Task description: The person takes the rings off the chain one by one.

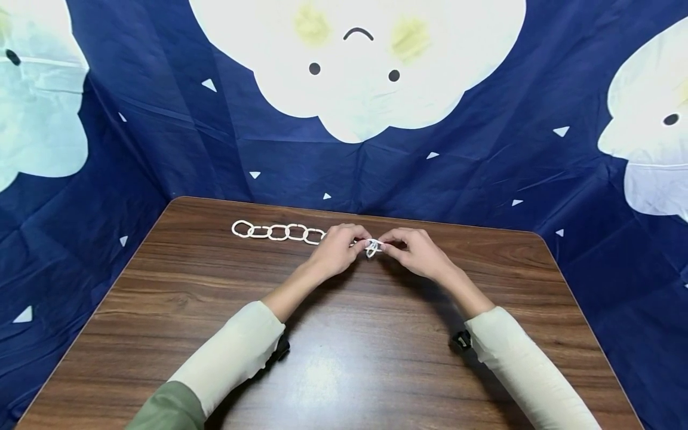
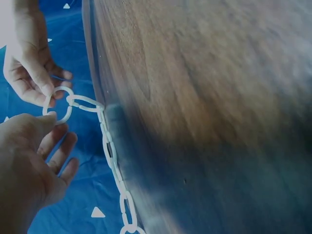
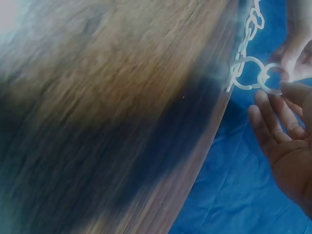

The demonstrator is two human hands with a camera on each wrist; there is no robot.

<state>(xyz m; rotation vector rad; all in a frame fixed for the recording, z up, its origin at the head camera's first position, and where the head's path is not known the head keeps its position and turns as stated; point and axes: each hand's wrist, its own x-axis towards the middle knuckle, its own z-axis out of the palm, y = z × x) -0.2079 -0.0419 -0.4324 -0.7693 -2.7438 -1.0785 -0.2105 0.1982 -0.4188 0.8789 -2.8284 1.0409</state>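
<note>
A white plastic chain (image 1: 278, 226) of several oval links lies along the back of the table, its right part hidden behind my left hand. Between my hands, one white link (image 2: 61, 88) at the chain's end is held off the tabletop. My left hand (image 1: 337, 249) pinches one side of it between thumb and forefinger. The right hand (image 1: 416, 252) pinches the opposite side the same way. A neighbouring link (image 3: 248, 58) hooks through the held one in the right wrist view. Other fingers of both hands are loosely bent, away from the link.
The brown wooden table (image 1: 344, 370) has rounded far corners and ends just beyond the hands. Behind it hangs a dark blue cloth (image 1: 376, 173) with white clouds and small triangles. Black bands (image 1: 461, 340) sit under the pale sleeves (image 1: 516, 358).
</note>
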